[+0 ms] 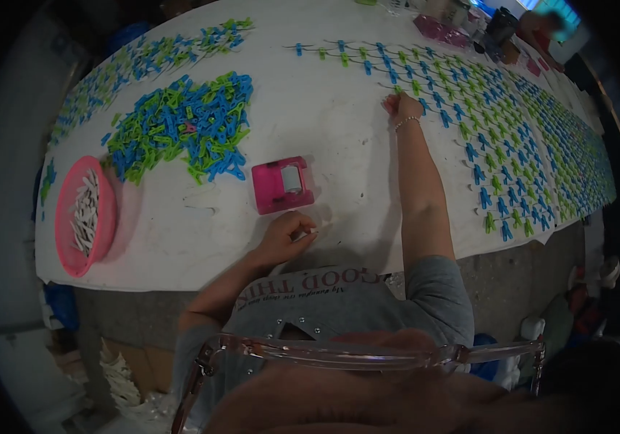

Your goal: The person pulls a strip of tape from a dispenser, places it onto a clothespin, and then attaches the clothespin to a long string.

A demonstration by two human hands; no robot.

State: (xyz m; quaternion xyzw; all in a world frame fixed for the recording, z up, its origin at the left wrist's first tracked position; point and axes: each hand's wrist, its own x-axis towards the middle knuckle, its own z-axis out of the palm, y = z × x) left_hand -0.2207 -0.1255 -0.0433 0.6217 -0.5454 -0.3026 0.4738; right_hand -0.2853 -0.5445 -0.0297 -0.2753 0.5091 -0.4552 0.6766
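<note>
Stretched forward over the table, my right hand (402, 107) has its fingers curled at the upper left edge of the rows of blue and green clips (494, 137). A clip (397, 90) lies right at its fingertips; whether they grip it is too small to tell. My left hand (292, 235) rests near the front edge, its thumb and fingers curled toward each other. A tiny pale thing may be at its fingertips, but I cannot make it out. Just beyond it stands a pink tape dispenser (270, 188) with a pale roll.
A heap of blue and green clips (179, 126) lies left of centre on the white table (339, 145). More clips (143, 61) spread behind it. A pink basket (66, 224) with white pieces stands at the left. Another person (538, 32) is at the far right.
</note>
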